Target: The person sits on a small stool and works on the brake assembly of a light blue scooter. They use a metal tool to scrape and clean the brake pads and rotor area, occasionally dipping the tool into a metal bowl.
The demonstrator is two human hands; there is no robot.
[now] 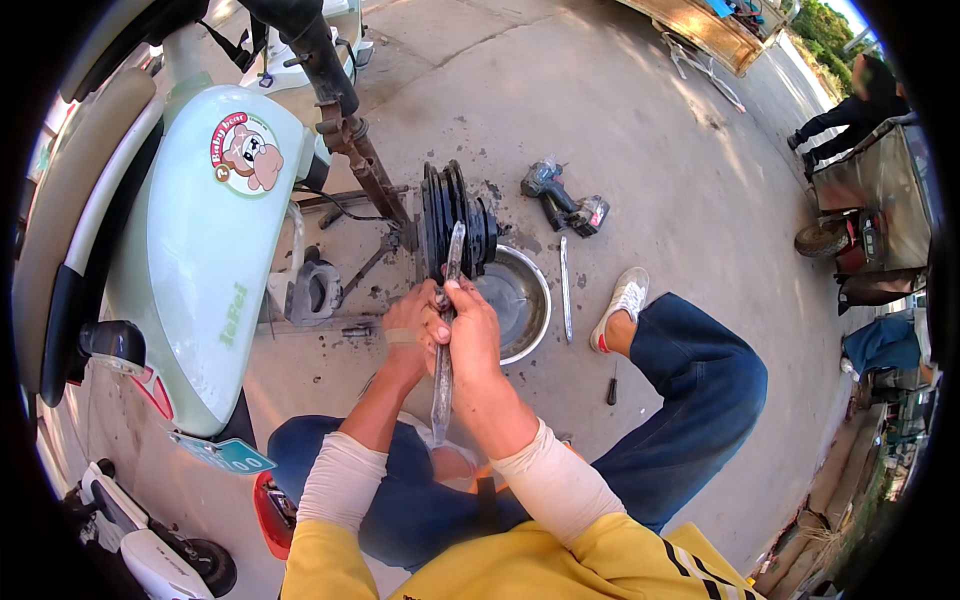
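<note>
Held lengthwise in my right hand point(477, 338) is a long flat metal tire lever point(442, 395); its upper end lies against a black scooter wheel point(445, 215). My left hand point(408, 318) is beside it at the wheel's lower edge, its fingers curled in against the lever and the right hand. What those left fingers grip is hidden. The wheel sits at the foot of a dark shock absorber point(370, 170), partly over a round metal basin point(540, 310). A second tire lever point(566, 290) lies on the ground to the right of the basin.
A pale green scooter point(185, 240) fills the left side. On the concrete are a cordless power tool point(562, 200), a screwdriver point(612, 390) and a grey metal part point(315, 290). My shoe point(626, 300) is at the right. A person point(868, 105) and a cart point(880, 180) are farther right.
</note>
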